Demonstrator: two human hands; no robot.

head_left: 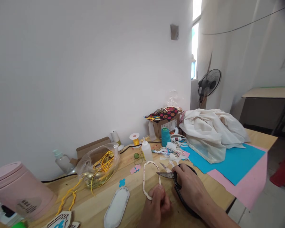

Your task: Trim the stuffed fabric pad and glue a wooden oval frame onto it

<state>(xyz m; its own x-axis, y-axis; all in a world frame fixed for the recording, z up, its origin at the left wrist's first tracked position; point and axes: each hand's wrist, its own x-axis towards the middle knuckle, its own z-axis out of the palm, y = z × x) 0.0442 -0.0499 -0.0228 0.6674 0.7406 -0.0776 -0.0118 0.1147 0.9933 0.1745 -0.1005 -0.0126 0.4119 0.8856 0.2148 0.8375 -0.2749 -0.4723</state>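
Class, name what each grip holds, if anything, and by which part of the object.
The left grip holds a thin pale frame by its lower end; the right grip holds scissors by their black handles.

Cluttered wooden table (92, 205)

Pink bin (23, 190) at left; clear bag (112, 148) with yellow cord (106, 161); white panel (116, 207), blue flower cutout (122, 182) mid-front; squeeze bottle (146, 151), teal spool (165, 138), paper scraps (175, 156) further back; pink sheet (248, 191) right, overhanging edge, blue sheet (242, 161) partly over it.
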